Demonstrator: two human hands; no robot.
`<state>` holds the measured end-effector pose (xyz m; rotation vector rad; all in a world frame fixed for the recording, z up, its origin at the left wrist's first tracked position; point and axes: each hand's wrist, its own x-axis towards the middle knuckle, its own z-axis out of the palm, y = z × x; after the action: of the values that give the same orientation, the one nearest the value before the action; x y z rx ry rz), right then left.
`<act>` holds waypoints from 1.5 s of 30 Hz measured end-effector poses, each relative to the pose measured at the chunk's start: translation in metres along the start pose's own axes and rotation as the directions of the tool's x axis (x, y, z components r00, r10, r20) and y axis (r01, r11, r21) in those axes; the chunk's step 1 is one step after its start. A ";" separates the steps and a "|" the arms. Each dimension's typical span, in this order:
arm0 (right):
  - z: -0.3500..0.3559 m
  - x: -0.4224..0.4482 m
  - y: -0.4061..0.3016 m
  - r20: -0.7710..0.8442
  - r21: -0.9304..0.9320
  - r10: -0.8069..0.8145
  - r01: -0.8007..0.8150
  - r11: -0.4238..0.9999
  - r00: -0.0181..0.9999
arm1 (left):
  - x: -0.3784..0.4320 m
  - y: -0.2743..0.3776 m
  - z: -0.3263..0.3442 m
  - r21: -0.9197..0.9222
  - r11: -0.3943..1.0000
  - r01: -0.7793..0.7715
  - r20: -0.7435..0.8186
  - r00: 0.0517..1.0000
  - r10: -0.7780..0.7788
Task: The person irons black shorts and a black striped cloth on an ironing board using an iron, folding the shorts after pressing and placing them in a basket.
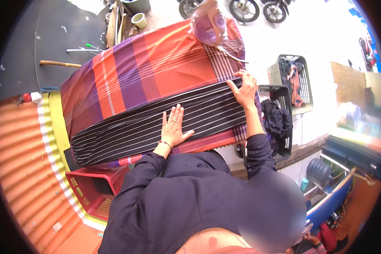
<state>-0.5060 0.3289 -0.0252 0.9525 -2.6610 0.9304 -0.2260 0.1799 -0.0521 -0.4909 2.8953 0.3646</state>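
A long black garment with white stripes [206, 109], perhaps folded trousers, lies flat along the near side of a table covered with an orange and purple plaid cloth [165, 60]. My left hand [174, 127] rests palm down on its middle, fingers spread, with a ring and a bracelet on. At the garment's right end, my right hand [246, 87] touches the upper edge, thumb apart from the fingers. Whether it pinches the fabric is not plain. A clothes iron [209, 27] with a purple body stands at the table's far right corner, its white cord [233, 57] trailing rightwards.
Right of the table, a black crate [287, 127] and a grey crate [306, 82] hold clothes. A red plastic basket [89, 187] sits below the table's left end. Corrugated orange sheeting [19, 152] is at left. Motorcycle wheels [243, 9] stand beyond. Another person's hand [309, 238] shows lower right.
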 end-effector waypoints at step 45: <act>0.140 -0.183 -0.551 0.867 0.150 -0.418 0.659 0.737 0.270 | -0.379 -0.408 -0.053 -0.348 0.494 0.797 -0.124 0.483 -0.867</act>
<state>-0.0144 0.0067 0.0777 2.6047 -2.4974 -0.1841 0.2595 -0.0937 -0.0042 -2.0552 2.3830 0.4963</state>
